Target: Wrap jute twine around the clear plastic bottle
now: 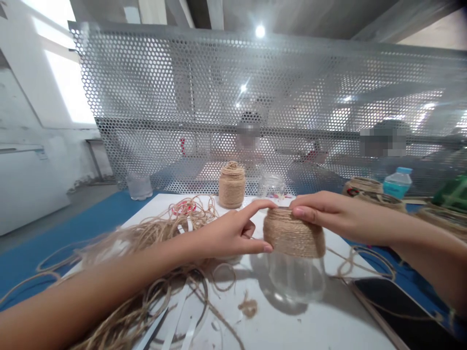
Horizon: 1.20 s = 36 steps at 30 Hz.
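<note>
One glass jar [296, 282] is held by its jute twine band [294, 234], with the left hand [226, 236] spread in a wide pinch, index fingertip on the band's top edge and thumb on its left side. The right hand [337, 216] comes in from the other side, its fingers [302, 212] laid across the same coils. Neither grip looks tight, and that seems the right way to do it: light fingertip pressure should steady the band while keeping the coils snug and side by side. Below the band, bare clear glass shows above the white table [292, 330], though I cannot tell whether it touches. Farther back stand a twine-wrapped jar [231, 185] and an unwrapped glass jar [272, 187]. Loose twine [146, 238] sprawls to the left, and a dark phone [397, 311] lies at the right.
</note>
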### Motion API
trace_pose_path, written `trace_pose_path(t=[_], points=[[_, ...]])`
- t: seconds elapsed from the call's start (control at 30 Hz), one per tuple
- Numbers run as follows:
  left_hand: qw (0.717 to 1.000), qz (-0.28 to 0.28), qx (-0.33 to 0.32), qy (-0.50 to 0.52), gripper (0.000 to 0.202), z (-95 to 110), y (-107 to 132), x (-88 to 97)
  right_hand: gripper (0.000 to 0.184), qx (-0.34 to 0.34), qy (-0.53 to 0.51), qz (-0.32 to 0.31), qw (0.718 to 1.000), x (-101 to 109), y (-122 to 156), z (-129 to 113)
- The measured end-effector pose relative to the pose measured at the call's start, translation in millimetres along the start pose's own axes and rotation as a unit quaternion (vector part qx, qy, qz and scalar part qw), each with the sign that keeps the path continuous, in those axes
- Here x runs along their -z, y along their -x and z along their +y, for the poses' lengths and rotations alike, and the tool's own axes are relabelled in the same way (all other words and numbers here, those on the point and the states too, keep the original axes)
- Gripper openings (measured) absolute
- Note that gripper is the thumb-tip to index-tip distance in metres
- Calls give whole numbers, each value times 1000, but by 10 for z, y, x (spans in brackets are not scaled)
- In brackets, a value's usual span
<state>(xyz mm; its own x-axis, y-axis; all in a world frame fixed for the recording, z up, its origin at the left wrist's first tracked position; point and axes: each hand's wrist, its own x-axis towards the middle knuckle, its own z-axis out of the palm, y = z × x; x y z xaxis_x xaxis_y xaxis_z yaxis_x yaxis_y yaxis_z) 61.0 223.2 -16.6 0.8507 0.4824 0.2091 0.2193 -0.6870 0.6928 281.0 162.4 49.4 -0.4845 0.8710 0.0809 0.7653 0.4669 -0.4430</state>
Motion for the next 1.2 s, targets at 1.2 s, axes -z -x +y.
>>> trace_pose_path(t=[1.2], points=[[998,14,-40,51,65,-89,-33,24,36,80,-128,-21,988,-130,-236,255]])
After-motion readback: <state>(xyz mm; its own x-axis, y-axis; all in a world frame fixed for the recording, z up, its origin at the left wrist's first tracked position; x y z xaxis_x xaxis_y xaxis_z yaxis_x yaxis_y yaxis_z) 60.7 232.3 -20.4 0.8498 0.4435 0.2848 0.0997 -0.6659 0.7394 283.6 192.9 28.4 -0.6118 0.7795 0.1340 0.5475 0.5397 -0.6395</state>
